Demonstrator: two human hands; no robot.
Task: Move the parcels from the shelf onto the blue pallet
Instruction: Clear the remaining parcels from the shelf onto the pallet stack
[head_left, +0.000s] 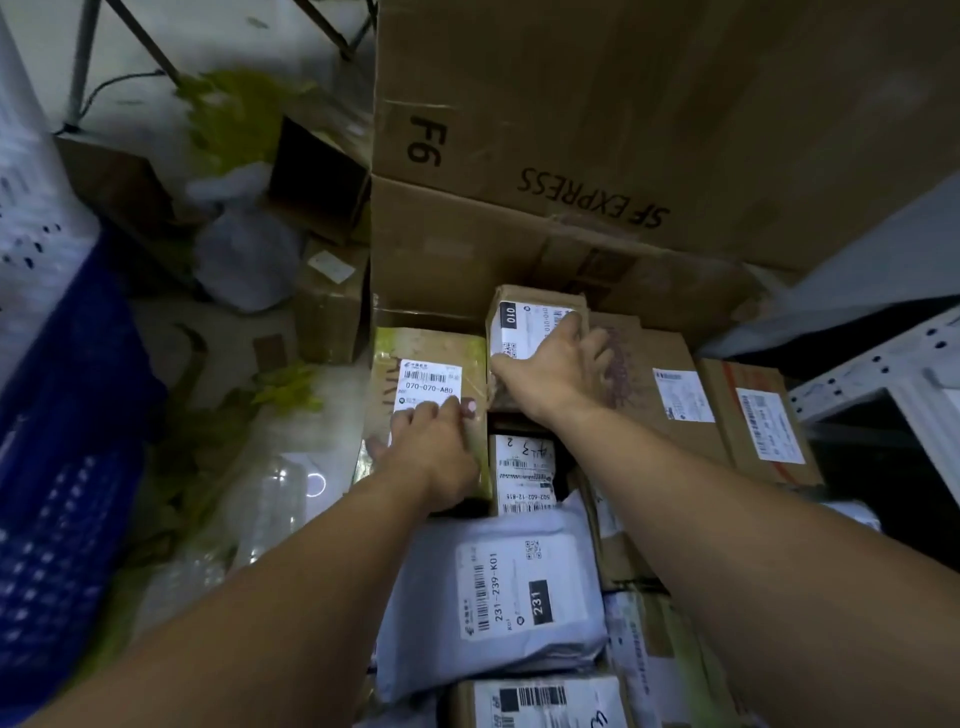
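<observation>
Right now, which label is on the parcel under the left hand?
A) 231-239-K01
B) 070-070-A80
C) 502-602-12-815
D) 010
B: the left hand rests on the green-taped box, whose label reads 070-070-A80, while the right hand grips the 010 box beside it.

Label of the green-taped box (436, 345) partly hidden under the left hand (431, 447), label of the 010 parcel (519, 312) under the right hand (553, 364); blue perforated object (62, 467) blurred, cut off at the left edge.
</observation>
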